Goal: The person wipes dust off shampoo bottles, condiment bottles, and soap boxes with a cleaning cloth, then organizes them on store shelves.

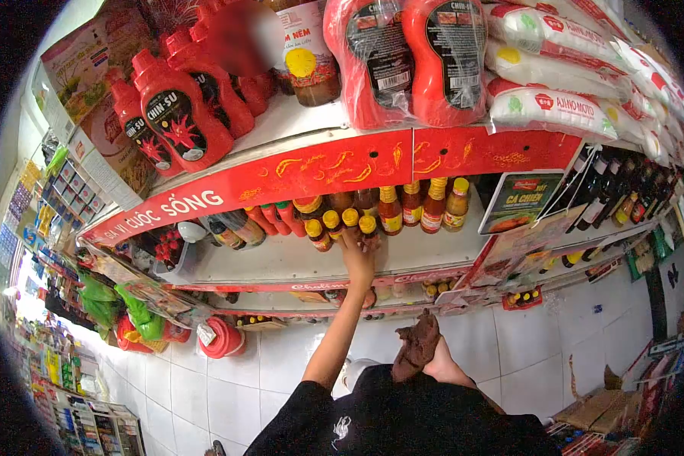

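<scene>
My left hand [359, 258] reaches onto the middle shelf, its fingers closed around a small sauce bottle with a yellow cap [367, 225]. Only the top of that bottle shows clearly above my fingers. Just to its left stand several similar yellow-capped bottles [317, 234], close together near the front of the row. Taller sauce bottles [433, 205] stand upright behind and to the right. Low in front of my body, my right hand [444, 366] grips a crumpled brown cloth [418, 346], which hangs down over my dark shirt.
On the upper shelf are red chili sauce bottles [182, 118], plastic-wrapped large red bottles [444, 61] and stacked white seasoning bags [555, 106]. A red shelf edge [319, 167] overhangs my left hand. A red bucket [222, 337] stands on the tiled floor; a cardboard box [596, 406] is at lower right.
</scene>
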Demonstrator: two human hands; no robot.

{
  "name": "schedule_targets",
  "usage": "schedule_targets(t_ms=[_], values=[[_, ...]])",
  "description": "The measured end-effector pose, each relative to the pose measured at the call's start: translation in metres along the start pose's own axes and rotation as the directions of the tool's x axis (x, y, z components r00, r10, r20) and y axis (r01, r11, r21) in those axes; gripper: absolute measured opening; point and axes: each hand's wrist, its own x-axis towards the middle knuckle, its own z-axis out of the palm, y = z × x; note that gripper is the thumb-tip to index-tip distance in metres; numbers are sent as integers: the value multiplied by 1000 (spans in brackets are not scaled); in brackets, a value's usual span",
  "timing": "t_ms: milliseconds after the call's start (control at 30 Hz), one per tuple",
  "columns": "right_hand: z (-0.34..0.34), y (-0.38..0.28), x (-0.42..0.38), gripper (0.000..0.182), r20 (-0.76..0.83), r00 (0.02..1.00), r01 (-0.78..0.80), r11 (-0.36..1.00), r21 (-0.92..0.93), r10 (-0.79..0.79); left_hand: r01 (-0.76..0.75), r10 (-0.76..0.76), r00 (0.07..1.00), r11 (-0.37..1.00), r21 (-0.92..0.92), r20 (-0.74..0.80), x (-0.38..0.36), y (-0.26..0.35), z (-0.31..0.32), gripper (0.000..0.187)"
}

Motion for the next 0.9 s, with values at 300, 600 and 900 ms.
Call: schedule_targets(t_ms=[300,600,900], values=[[-3,11,12,32,112,993,-39,999,-6,40,-214,262,960,912,350,-94,6,28,12,32],[-18,21,-3,26,143,982,-120,992,-31,123,-551,555,829,787,276,70,73,114,17,51],[-18,18,4,29,166,977,-143,988,51,133,-289,297,951,953,-91,85,24,82,30,30]])
